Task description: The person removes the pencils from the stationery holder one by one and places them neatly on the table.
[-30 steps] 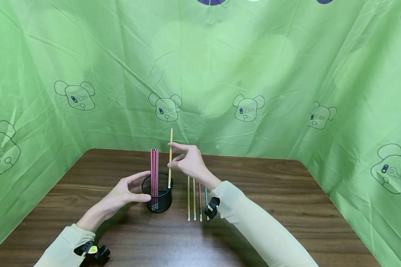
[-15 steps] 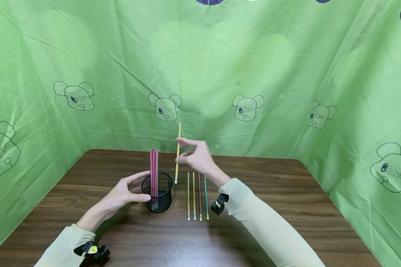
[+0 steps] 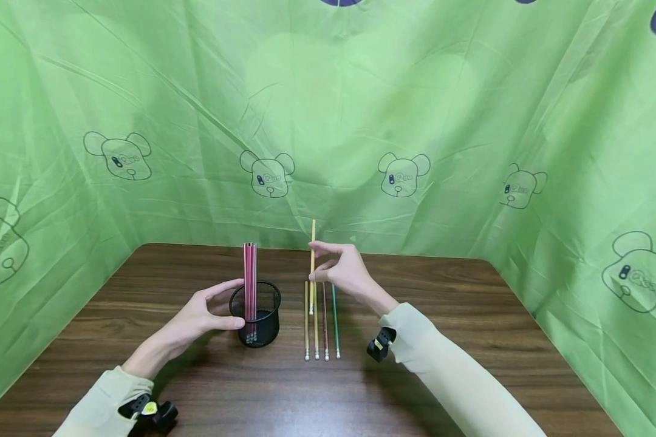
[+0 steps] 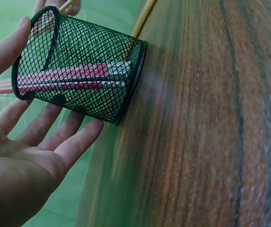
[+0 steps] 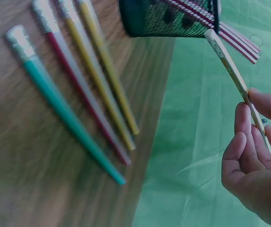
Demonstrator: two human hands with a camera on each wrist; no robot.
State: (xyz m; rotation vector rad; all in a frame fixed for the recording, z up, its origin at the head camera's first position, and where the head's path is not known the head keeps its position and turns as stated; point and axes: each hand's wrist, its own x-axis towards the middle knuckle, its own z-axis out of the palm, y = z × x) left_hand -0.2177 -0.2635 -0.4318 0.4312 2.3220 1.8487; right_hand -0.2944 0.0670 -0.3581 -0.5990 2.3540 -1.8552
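Note:
In the head view, my left hand (image 3: pixel 197 321) holds a black mesh pencil cup (image 3: pixel 266 332) upright on the table, thumb at the near rim and fingers at its left side. A bundle of pinkish-red pencils (image 3: pixel 249 273) stands in the cup, eraser ends down. My right hand (image 3: pixel 352 273) pinches a yellow pencil (image 3: pixel 313 233) upright, its eraser end downward, right of the cup. Below that hand, two yellow pencils (image 3: pixel 307 340), a dark red pencil (image 3: pixel 325 321) and a green pencil (image 3: pixel 336 325) lie side by side. The right wrist view shows the held pencil (image 5: pixel 232 68) between thumb and fingers.
The brown wooden table (image 3: pixel 443 364) reaches back to a green cloth backdrop (image 3: pixel 328 121) printed with bear heads. Cloth also closes in the left and right sides. A strapped camera (image 3: pixel 381 344) sits on the right wrist, another camera (image 3: pixel 164 416) on the left.
My right hand has carried the yellow pencil out from over the cup, rightward and then lower, above the lying pencils. The left hand and cup stay put.

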